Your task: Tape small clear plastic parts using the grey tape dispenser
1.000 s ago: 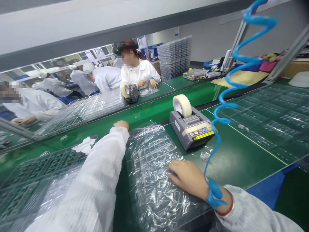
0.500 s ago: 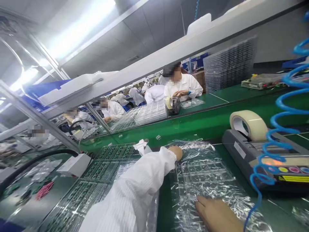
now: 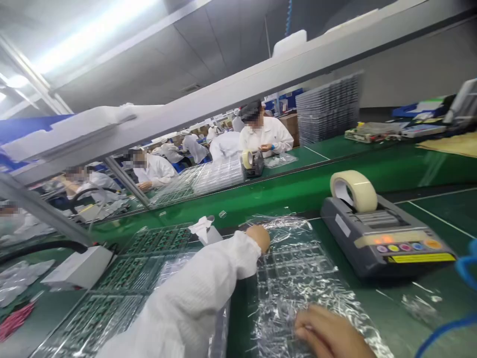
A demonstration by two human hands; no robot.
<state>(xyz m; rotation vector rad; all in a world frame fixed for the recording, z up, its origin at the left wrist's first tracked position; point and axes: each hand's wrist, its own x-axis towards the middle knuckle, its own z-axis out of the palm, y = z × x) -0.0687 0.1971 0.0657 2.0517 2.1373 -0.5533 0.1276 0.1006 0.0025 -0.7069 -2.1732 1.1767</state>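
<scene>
A clear plastic tray wrapped in crinkled clear film (image 3: 301, 278) lies on the green bench in front of me. My left hand (image 3: 259, 236) rests at the tray's far left corner, with only its back showing past the white sleeve. My right hand (image 3: 328, 334) presses on the tray's near edge with its fingers curled onto the film. A grey tape dispenser (image 3: 383, 238) with a roll of pale tape (image 3: 354, 191) stands just right of the tray.
Clear trays of green circuit boards (image 3: 149, 258) lie to the left, with a white cloth (image 3: 201, 227) behind them. A green conveyor belt (image 3: 298, 191) runs across. Beyond it, people in white coats work beside stacked clear trays (image 3: 328, 107). A blue coiled cord (image 3: 465, 278) hangs at the right.
The camera has tilted up and swung left, so the ceiling shows. Both hands stay on the wrapped tray; my right hand's fingers have curled more on its near edge.
</scene>
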